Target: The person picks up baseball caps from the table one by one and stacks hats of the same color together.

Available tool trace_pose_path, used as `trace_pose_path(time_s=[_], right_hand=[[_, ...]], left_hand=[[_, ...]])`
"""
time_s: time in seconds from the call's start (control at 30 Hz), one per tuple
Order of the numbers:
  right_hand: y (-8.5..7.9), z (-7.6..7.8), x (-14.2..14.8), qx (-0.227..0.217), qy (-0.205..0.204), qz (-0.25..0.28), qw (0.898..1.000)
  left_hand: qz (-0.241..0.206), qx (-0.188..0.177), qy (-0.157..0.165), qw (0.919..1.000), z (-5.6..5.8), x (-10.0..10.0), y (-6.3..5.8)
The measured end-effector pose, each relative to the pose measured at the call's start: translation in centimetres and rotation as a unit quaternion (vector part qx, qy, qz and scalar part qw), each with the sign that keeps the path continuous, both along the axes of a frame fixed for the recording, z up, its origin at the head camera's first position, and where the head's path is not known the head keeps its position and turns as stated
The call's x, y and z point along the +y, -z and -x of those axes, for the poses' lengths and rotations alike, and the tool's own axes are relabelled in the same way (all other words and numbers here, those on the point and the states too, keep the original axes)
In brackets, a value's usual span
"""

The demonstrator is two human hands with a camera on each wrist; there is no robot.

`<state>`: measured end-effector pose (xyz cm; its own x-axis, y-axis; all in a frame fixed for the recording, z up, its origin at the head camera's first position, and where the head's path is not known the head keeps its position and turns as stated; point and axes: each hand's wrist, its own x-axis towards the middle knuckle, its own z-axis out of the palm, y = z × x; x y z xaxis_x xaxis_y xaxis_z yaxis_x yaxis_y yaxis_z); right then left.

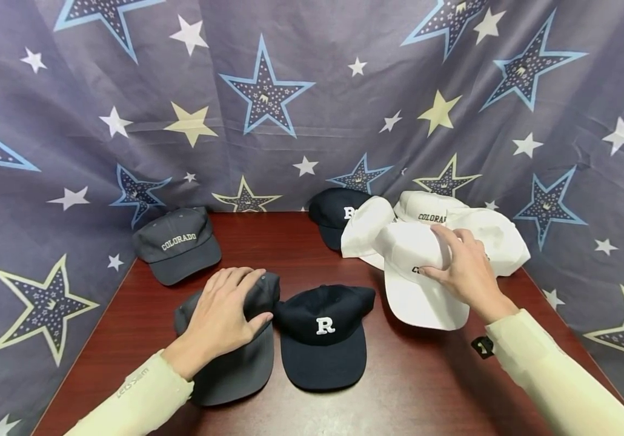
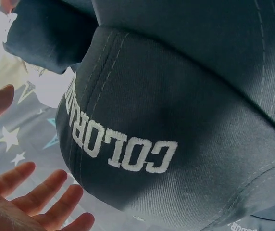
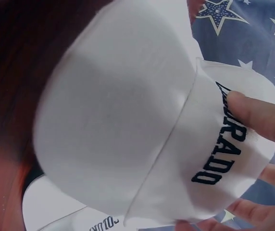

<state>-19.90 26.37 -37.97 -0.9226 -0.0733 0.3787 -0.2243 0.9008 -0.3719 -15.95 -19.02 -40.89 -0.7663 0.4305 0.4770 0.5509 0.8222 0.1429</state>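
Note:
Over the crown of a dark grey cap [image 1: 238, 375], my left hand [image 1: 219, 318] is spread with its fingers relaxed. In the left wrist view those fingertips [image 2: 63, 202] stand beside the cap's COLORADO lettering, apart from the fabric. A white COLORADO cap [image 1: 423, 303] is in my right hand [image 1: 470, 269], gripped by the crown. The right wrist view has the thumb [image 3: 253, 113] pressed over its dark lettering and the fingers behind the crown. Between the two hands, a navy cap [image 1: 323, 360] with a white R lies on the table beside the grey one.
At the back left sits another grey COLORADO cap [image 1: 178, 242]. A second navy R cap [image 1: 331, 209] lies at the back, partly behind a white cap [image 1: 363, 230]. More white caps [image 1: 503, 239] are bunched at the back right. A star-patterned cloth [image 1: 301, 48] surrounds the reddish-brown table [image 1: 399, 393].

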Motion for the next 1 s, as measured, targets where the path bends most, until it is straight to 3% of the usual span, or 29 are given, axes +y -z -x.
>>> trace_pose_path(time_s=[0.5, 1.0], right_hand=[[0.2, -3.4, 1.1, -0.026, 0.007, -0.008, 1.0], [1.8, -6.0, 1.1, -0.054, -0.002, -0.026, 0.998]], left_hand=[[0.002, -0.002, -0.002, 1.0, -0.1, 0.1, -0.1], [0.003, -0.004, -0.003, 1.0, -0.1, 0.1, -0.2]])
